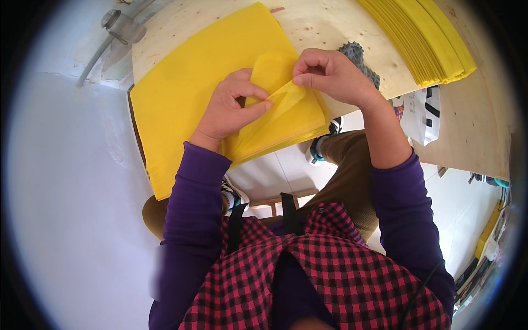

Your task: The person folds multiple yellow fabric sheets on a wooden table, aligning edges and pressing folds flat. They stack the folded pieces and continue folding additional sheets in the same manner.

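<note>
A wide stack of thin yellow fabric sheets (pixel 187 82) lies on the wooden table in front of me. Above its right part I hold up a yellow fabric sheet (pixel 283 99), thin enough to let light through, with its edge folded between my hands. My left hand (pixel 234 107) pinches that edge between thumb and fingertips. Farther right, my right hand (pixel 330 74) grips the same edge between thumb and forefinger. The stretch of edge between the two hands looks taut. Some of the left fingers are hidden behind the cloth.
Another pile of folded yellow fabric (pixel 421 41) sits at the far right of the table (pixel 308 27). A dark grey toothed object (pixel 355 58) lies behind my right hand. A white printed bag (pixel 426 115) hangs below the right edge. A clear jar (pixel 124 27) stands at the far left.
</note>
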A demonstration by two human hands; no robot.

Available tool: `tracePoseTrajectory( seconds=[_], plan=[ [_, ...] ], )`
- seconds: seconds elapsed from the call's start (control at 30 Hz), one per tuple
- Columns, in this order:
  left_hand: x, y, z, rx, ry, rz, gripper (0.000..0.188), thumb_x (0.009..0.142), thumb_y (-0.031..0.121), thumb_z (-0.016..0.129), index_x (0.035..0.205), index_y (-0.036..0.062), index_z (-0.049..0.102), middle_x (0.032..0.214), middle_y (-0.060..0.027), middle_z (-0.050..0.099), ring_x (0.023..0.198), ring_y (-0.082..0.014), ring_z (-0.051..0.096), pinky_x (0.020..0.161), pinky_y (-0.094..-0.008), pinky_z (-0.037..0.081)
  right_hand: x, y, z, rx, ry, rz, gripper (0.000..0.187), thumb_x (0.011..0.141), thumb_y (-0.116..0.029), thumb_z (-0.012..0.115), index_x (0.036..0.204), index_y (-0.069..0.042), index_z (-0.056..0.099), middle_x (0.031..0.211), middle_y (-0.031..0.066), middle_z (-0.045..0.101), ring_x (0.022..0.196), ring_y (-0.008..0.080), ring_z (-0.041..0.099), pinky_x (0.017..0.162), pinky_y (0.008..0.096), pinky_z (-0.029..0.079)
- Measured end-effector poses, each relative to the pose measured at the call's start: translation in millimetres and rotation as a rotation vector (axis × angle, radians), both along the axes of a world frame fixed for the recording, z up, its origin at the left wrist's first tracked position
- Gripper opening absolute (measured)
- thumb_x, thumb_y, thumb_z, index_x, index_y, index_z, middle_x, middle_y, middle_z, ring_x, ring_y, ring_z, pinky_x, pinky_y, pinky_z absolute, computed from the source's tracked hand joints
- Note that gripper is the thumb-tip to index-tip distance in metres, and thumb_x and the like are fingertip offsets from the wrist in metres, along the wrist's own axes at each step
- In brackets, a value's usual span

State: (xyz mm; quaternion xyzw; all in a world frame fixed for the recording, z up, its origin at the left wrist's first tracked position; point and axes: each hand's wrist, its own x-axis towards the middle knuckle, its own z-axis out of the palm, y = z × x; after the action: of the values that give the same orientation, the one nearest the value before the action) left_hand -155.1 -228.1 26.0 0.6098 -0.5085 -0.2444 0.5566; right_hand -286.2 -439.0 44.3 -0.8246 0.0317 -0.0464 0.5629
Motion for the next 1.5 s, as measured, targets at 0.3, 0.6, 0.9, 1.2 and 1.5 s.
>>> tracePoseTrajectory(
  seconds=[0.3,0.6,0.9,1.2,1.5],
  plan=[
    [1.3,2.6,0.5,0.055,-0.024,0.035,0.007,0.074,0.004,0.072,0.078,0.0015,0.067,0.086,-0.0057,0.057,0.080,-0.0163,0.054,0.067,-0.0266,0.039,-7.3,10.5,9.1,0.172,0.092,-0.092,0.013,0.092,-0.012,0.062,0.102,-0.004,0.064,0.081,-0.0030,0.060,0.070,0.0043,0.053,0.061,0.0207,0.046],
    [1.9,1.4,-5.1,0.039,-0.010,0.031,0.007,0.074,0.004,0.072,0.077,0.0020,0.067,0.086,-0.0046,0.057,0.079,-0.0141,0.053,0.065,-0.0254,0.038,-9.5,7.6,7.7,0.278,0.049,-0.001,0.023,0.097,-0.022,0.057,0.111,-0.004,0.063,0.073,-0.0008,0.059,0.065,0.0067,0.058,0.058,0.0215,0.049],
    [3.0,1.6,-5.9,0.053,-0.017,0.029,0.007,0.074,0.004,0.072,0.078,0.0020,0.067,0.086,-0.0051,0.057,0.079,-0.0150,0.053,0.066,-0.0258,0.038,-19.7,0.0,13.0,0.311,0.157,0.040,0.032,0.099,-0.033,0.055,0.114,-0.006,0.063,0.071,-0.0018,0.056,0.064,0.0075,0.062,0.057,0.0208,0.050],
    [0.8,1.1,-4.2,0.025,0.034,0.031,0.007,0.075,0.005,0.072,0.078,0.0017,0.066,0.087,-0.0052,0.058,0.080,-0.0153,0.053,0.068,-0.0261,0.039,-22.3,-3.7,12.1,0.371,0.113,0.160,0.035,0.099,-0.032,0.054,0.121,-0.006,0.055,0.082,0.0002,0.058,0.074,0.0120,0.066,0.065,0.0229,0.052],
    [1.7,2.0,-1.1,0.019,0.033,-0.003,0.014,0.073,0.010,0.077,0.080,0.0022,0.067,0.089,-0.0055,0.058,0.082,-0.0162,0.053,0.071,-0.0273,0.040,-14.3,2.4,4.2,0.410,-0.052,0.214,0.043,0.099,-0.032,0.053,0.131,-0.003,0.048,0.111,0.0118,0.064,0.100,0.0184,0.062,0.086,0.0304,0.050]
  ],
)
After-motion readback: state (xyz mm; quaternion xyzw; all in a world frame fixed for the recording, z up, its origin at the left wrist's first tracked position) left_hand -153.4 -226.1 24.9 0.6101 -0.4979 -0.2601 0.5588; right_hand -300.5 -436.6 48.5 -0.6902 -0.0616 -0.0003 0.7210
